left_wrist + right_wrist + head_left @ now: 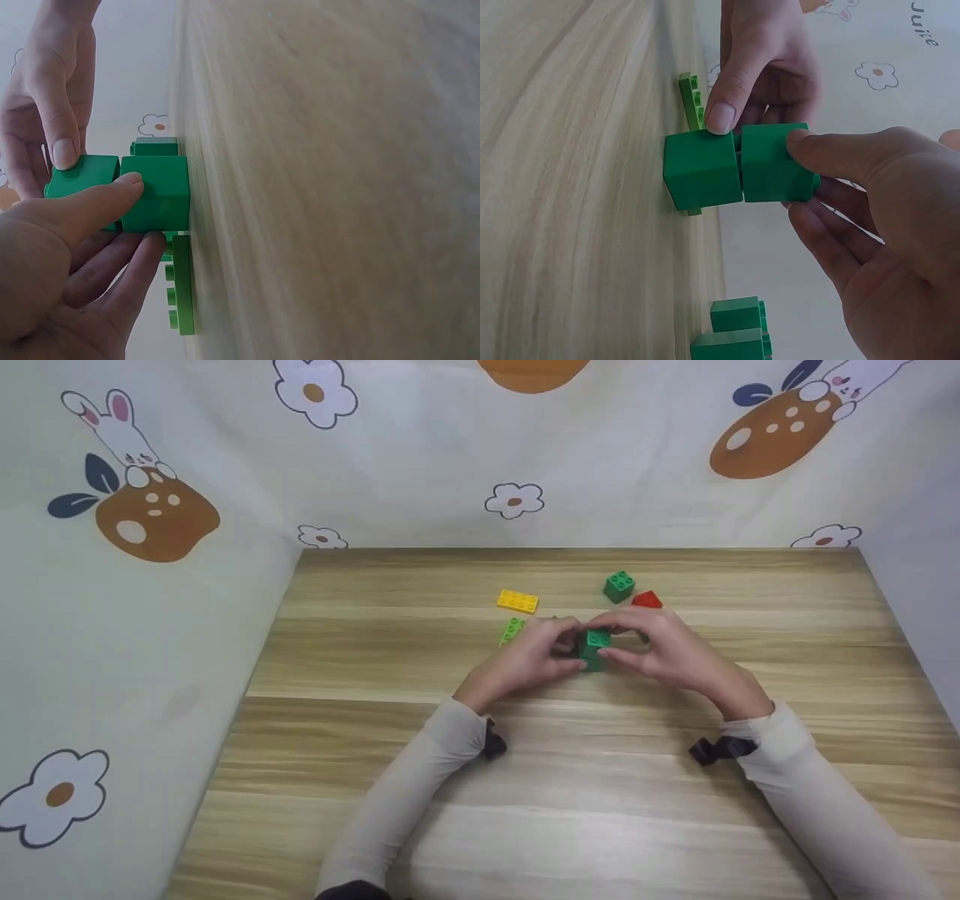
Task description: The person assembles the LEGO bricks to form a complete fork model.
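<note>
Two dark green toy building blocks stand one above the other at the middle of the table. My left hand point(523, 656) grips the lower block point(157, 195), its thumb on the near face and its fingers behind. With thumb and fingers, my right hand point(667, 649) pinches the upper block point(776, 165). A narrow, slightly uneven gap shows between the two blocks in both wrist views. The lower block sits at the tabletop. Partly hidden behind my left hand lies a light green studded plate point(512, 630).
A yellow studded plate point(517, 601) lies behind my left hand. Beyond my right hand are another green block point(619, 586) and a red piece point(647, 600), partly covered by that hand. A printed cloth point(420, 457) hangs along the table's back edge.
</note>
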A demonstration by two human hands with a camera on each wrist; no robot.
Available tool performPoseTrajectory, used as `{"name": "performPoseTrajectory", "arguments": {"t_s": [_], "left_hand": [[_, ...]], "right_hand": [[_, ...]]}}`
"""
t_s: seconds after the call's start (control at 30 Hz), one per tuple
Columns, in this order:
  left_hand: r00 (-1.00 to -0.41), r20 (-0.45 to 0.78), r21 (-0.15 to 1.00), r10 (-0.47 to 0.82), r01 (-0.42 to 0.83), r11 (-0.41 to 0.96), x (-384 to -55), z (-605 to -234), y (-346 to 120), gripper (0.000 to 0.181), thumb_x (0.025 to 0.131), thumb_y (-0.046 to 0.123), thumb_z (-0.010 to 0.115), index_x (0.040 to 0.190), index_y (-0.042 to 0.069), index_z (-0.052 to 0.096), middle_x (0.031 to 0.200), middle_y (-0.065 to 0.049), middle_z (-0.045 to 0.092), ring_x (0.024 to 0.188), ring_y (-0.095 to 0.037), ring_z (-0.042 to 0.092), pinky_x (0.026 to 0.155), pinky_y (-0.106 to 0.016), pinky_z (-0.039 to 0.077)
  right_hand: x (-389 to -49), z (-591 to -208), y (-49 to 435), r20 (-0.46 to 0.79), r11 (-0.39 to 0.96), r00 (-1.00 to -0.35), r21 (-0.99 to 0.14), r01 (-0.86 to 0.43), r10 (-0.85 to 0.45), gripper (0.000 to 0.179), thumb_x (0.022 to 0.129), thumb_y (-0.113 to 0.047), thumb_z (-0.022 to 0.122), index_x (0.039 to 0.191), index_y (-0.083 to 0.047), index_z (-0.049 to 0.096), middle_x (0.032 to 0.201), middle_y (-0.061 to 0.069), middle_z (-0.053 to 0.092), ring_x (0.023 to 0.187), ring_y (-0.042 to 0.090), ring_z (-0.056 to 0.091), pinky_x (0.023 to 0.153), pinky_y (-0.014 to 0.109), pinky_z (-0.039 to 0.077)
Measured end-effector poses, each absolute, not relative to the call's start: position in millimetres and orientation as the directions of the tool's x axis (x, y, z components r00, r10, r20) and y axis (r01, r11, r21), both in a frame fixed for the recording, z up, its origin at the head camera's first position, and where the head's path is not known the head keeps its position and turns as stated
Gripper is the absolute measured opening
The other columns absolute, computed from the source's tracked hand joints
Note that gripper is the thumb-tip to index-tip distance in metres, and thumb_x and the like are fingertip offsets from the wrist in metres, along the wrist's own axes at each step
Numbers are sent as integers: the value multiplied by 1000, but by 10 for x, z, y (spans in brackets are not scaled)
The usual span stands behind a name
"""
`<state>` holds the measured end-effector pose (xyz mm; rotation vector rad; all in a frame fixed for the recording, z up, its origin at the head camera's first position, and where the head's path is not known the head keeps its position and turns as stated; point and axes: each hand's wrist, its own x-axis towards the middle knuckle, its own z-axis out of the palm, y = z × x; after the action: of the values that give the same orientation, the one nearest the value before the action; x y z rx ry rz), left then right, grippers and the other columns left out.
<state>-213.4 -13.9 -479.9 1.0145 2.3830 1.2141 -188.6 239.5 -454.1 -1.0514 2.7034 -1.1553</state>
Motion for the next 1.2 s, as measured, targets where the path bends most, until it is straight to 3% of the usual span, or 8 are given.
{"name": "performPoseTrajectory", "arguments": {"t_s": [0.53, 1.2], "left_hand": [[-714, 52, 791, 698, 456, 408, -2146, -4807, -149, 45, 98, 10, 81, 140, 3, 66, 132, -12, 75, 123, -22, 75, 103, -26, 60], [-731, 51, 792, 681, 445, 418, -2121, -4813, -143, 39, 97, 11, 82, 133, 5, 69, 130, -11, 75, 122, -22, 76, 101, -27, 61]], "right_hand": [[-1882, -4542, 2378, 239, 518, -770, -619, -590, -591, 42, 96, -13, 84, 137, -15, 76, 138, -1, 76, 131, 21, 71, 109, 41, 58], [-1890, -4571, 2383, 237, 507, -776, -640, -577, -585, 41, 95, -12, 84, 135, -13, 76, 132, 0, 79, 119, 20, 77, 103, 40, 62]]}}
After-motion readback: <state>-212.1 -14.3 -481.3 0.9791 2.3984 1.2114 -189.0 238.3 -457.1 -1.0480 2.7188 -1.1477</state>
